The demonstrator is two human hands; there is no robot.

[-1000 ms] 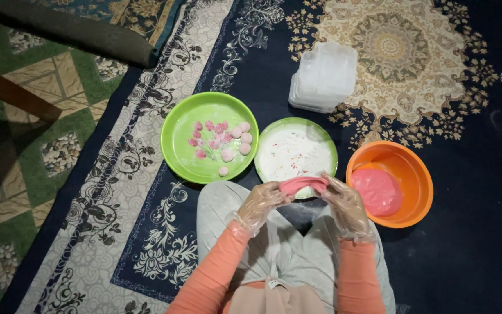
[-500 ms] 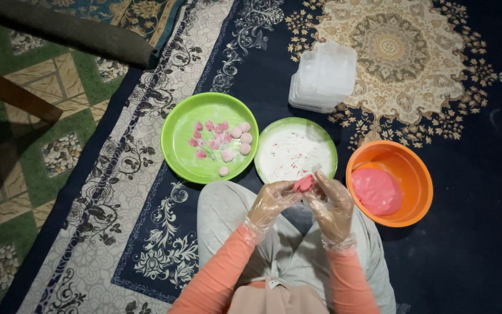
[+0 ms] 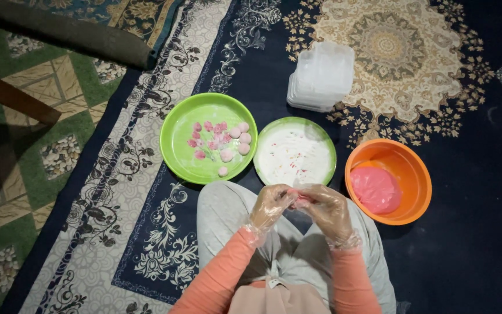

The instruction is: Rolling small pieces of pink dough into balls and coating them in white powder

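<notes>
Between hands (image 3: 300, 204), pink dough (image 3: 298, 198)

Small pink dough piece (image 3: 298, 198), soft and pinched, mostly hidden between gloved fingertips, held above the lap just below the rim of the white-floured green plate. Only a narrow pink sliver visible; exact shape not discernible. Clamped on either side by left hand (image 3: 270, 204) and right hand (image 3: 327, 210), both in clear plastic gloves.

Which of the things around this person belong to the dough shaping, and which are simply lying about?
In use: left hand and right hand pinching a pink dough piece; orange bowl; floured plate; green plate.
Lying about: clear containers; rolled mat.
</notes>
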